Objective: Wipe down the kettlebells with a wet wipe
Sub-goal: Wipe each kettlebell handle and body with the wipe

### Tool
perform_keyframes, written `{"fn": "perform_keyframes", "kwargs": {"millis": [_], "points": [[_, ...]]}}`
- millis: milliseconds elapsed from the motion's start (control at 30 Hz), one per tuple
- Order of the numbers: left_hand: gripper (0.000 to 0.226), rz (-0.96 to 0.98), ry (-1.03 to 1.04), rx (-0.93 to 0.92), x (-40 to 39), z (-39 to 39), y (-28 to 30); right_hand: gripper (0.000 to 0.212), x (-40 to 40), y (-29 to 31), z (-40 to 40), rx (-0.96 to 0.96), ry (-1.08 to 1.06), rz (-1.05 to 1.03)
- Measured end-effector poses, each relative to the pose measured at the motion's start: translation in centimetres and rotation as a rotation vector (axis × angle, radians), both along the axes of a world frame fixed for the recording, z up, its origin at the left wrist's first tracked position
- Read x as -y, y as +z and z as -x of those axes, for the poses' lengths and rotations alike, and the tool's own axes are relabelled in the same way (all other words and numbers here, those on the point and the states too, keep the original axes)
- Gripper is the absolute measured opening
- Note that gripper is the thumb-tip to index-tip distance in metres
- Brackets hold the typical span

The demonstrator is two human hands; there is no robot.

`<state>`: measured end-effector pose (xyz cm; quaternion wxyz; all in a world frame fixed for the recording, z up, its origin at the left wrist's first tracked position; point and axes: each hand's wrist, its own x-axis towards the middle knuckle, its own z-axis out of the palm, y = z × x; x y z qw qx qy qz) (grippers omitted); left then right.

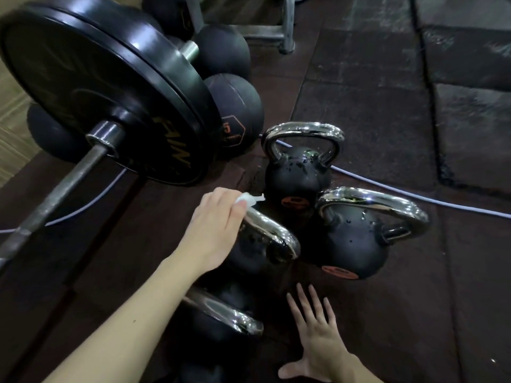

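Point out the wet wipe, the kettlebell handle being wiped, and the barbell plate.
wet wipe [250, 198]: head view, on the white wad poking past the fingers.
kettlebell handle [272, 230]: head view, on the chrome bend.
barbell plate [96, 87]: head view, on its black face.

Gold capital letters are printed on the face of the outer bumper plate [110, 106] of the barbell; only a part is seen, near the rim, and it is read as "FAIN" or similar, the rest being cut off by the angle. An orange hexagon outline with the numeral "5" is shown on the medicine ball [235, 117] just behind the plate, with a line of small text beneath it that cannot be read. Orange oval labels are carried low on two kettlebells [298, 172] [356, 244], but their print is too blurred to be made out.
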<state>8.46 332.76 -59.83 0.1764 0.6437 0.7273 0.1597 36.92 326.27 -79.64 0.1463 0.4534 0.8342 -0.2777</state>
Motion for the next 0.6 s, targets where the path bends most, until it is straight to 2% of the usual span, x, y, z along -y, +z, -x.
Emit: {"fn": "perform_keyframes", "kwargs": {"millis": [67,133,233,400,500,600], "points": [[0.051,-0.011,0.028,0.026,0.0,-0.5,0.2,0.162,0.0,-0.3,0.0,-0.004,-0.007,0.012],[0.047,-0.061,0.010,-0.136,0.5,-2.4,0.8,0.157,0.0,-0.8,0.2,0.005,-0.006,0.048],[0.039,-0.197,-0.158,-0.417,1.6,-6.2,0.6,0.139,-0.1,-0.9,0.3,-0.001,0.014,0.004],[0.038,-0.282,-0.507,-0.637,2.5,-9.2,-2.0,0.163,0.2,-0.6,0.2,-0.042,0.021,-0.012],[0.033,-0.300,-0.551,-0.620,1.8,-8.7,-1.8,0.163,0.0,-0.3,0.1,-0.065,0.007,-0.022],[0.024,-0.400,-0.440,-0.516,1.1,-7.2,-1.0,0.161,-0.1,0.0,0.3,-0.060,-0.014,0.008]]}}
